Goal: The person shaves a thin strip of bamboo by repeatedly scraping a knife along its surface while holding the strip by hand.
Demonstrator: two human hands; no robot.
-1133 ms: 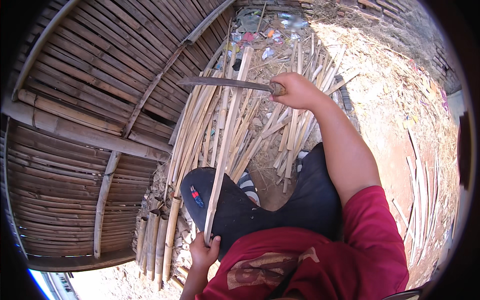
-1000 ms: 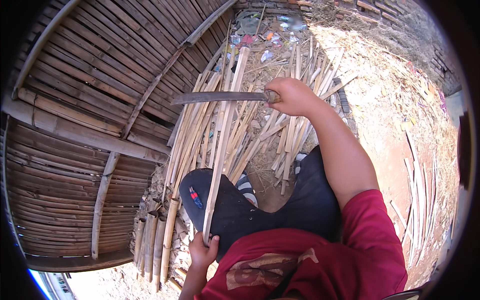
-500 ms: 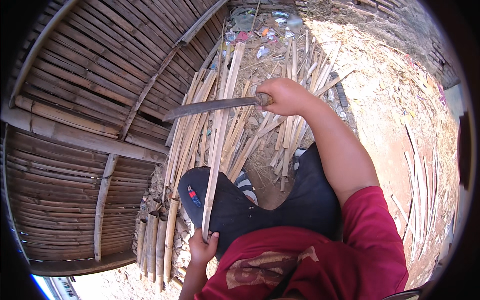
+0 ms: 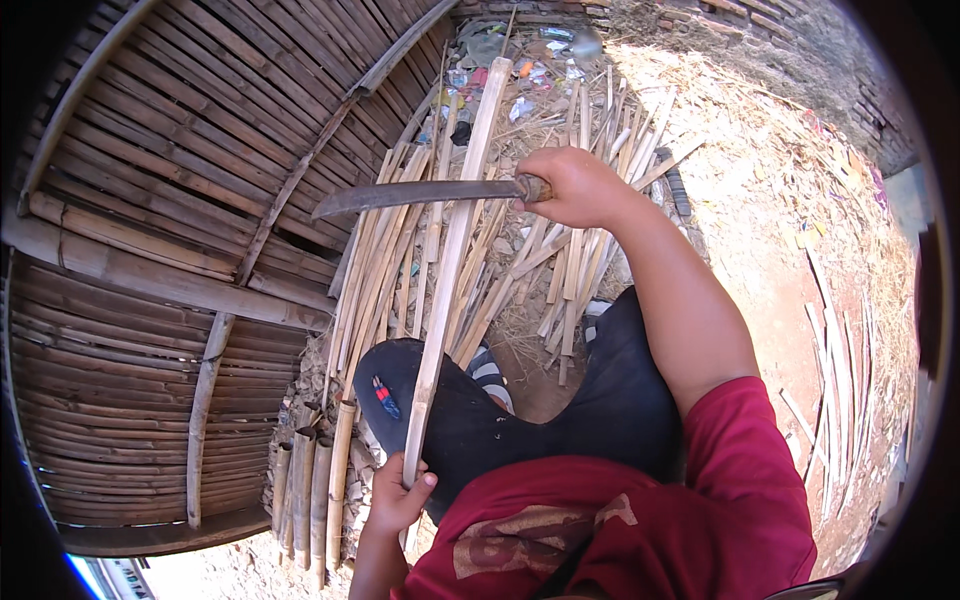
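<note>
The left hand point(image 4: 402, 495) has its fingers closed around the lower end of a long, pale, flat bamboo strip point(image 4: 440, 310), at seven o'clock. The right hand point(image 4: 570, 187) grips, at one o'clock, the brown handle point(image 4: 537, 188) of a long, dark, curved steel machete point(image 4: 410, 195). The strip crosses the black-trousered left thigh point(image 4: 460, 405), pointing to twelve o'clock; the blade crosses it, tip toward nine; contact I cannot tell. In my judgement, a firm strip, controlled blade angle and left fingers away from its path are best.

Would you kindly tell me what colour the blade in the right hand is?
The blade is dull, dark grey; the head view shows it best.
</note>
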